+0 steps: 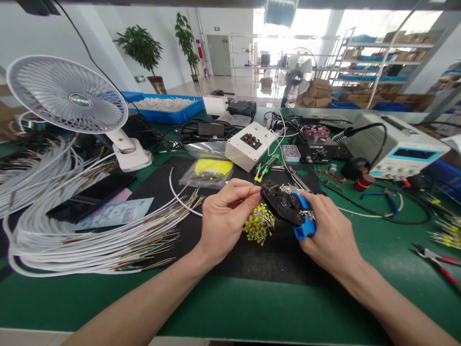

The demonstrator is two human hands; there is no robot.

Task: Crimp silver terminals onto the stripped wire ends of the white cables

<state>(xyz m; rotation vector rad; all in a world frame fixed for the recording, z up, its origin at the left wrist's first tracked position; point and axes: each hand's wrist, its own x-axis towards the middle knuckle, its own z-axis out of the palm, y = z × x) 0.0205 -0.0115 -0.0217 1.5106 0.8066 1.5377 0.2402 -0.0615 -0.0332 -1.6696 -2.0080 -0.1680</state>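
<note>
One pair of pliers [283, 204], with two blue handles, is positioned above the black mat [252, 264], head toward the left hand. The right hand [329, 230] is closed around the handles, presumably to leave the tool's head accessible. The left hand [225, 218] pinches one thin wire [249, 191] between thumb and fingers at the tool's head, a grip suited to steadying a fine end; whether the jaws are closed cannot be determined. Directly below lies one pile of yellow-tipped pins [259, 224], too many to count, probably placed there for easy reach. Beyond are one bag [212, 169] of yellow parts and one switch box [248, 146]. White cables [82, 254], uncountable, lie left with their stripped ends toward the mat. Outermost are two fans: one desk fan [68, 93] and one floor fan [296, 77].
</note>
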